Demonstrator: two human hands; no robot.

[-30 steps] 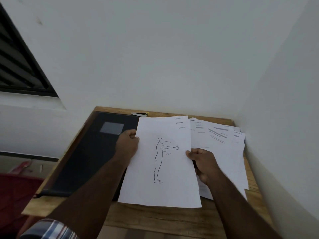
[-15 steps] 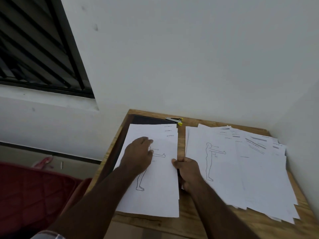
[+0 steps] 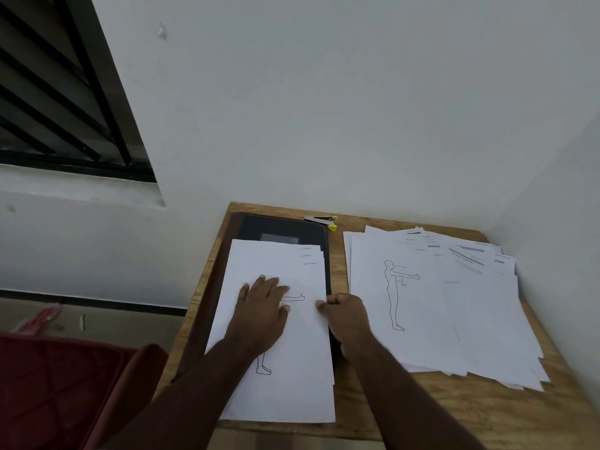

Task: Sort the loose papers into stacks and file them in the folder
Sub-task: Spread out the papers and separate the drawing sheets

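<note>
A small stack of white sheets (image 3: pixel 292 378), its top sheet printed with a standing figure, lies on the black folder (image 3: pixel 279 228) at the table's left. My left hand (image 3: pixel 263 306) rests flat on this stack with straight fingers. My right hand (image 3: pixel 344 315) pinches the stack's right edge, fingers curled. To the right, a fanned pile of loose papers (image 3: pixel 454 306) covers the table, a similar figure drawing on top.
A small stapler (image 3: pixel 321 219) with a yellow end lies at the back of the wooden table (image 3: pixel 454 414), against the white wall. A dark red chair (image 3: pixel 65 391) stands at the lower left. A barred window (image 3: pixel 48 92) is at the upper left.
The figure sheet went from being held over the loose pile to lying on the folder at the left. My left hand now lies flat on it; my right hand stays at its edge.
</note>
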